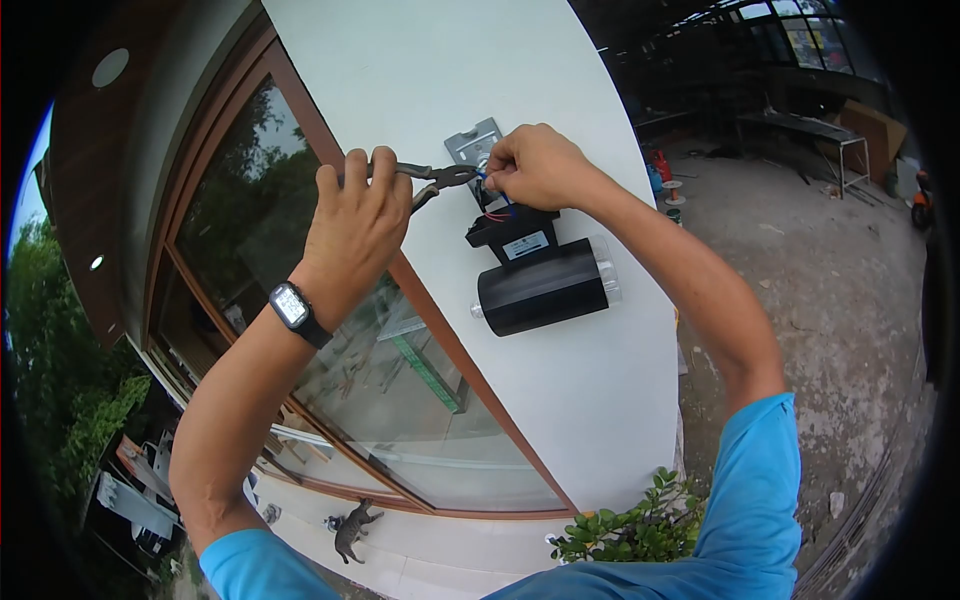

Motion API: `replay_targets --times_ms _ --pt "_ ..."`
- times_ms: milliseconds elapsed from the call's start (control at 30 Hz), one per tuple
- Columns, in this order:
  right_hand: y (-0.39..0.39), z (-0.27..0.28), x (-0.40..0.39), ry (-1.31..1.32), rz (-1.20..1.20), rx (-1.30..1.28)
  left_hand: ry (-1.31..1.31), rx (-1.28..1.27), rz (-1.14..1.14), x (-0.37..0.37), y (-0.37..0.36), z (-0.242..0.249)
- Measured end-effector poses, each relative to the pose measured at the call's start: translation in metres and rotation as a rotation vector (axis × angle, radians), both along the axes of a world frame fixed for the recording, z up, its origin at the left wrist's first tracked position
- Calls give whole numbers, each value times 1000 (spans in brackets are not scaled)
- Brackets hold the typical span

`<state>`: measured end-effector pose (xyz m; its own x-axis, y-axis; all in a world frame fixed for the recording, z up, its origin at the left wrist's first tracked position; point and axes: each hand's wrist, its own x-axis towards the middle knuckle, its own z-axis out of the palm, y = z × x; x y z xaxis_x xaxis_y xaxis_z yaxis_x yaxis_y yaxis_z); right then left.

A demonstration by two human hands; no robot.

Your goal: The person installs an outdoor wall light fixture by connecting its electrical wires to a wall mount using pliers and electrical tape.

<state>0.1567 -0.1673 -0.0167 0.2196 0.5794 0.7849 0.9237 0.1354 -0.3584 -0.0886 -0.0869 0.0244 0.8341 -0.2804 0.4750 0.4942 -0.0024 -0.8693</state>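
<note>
My left hand (358,215), with a watch (291,305) on its wrist, is closed around the handles of a pair of pliers (456,175). The plier jaws reach right to a blue wire (482,175) in front of a grey metal mounting plate (470,146) on the white wall. My right hand (535,165) pinches the wire close to the jaw tips; its fingers hide part of the plate. Just below hangs a black wall lamp (540,288) with clear ends, its base bearing a white label. Thin red and blue wires run up from that base.
Left of the white wall (600,400) is a wood-framed glass door (330,300). A cat (350,530) lies on the tiled ledge below. A leafy plant (635,525) grows at the wall's foot. Rightward, a concrete floor (810,330) leads to a metal-legged table (800,128).
</note>
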Motion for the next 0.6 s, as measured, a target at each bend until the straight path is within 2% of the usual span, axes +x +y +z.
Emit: replay_targets --times_ms 100,200,300,400,500,600 --pt "-8 -2 -10 -25 -32 20 35 -291 108 -2 -7 4" --pt "-10 -2 -13 -59 -52 23 59 -418 73 -3 -6 8" --pt "-6 -2 -11 -70 -69 27 53 -419 38 -3 -4 7" --pt "-3 -1 -9 -53 -70 30 31 -205 -37 -3 -1 1" --pt "-7 0 -14 -34 -69 17 16 -129 -36 -3 -4 -3" --pt "-6 0 -14 -35 -68 21 -3 -237 95 0 -15 -3"
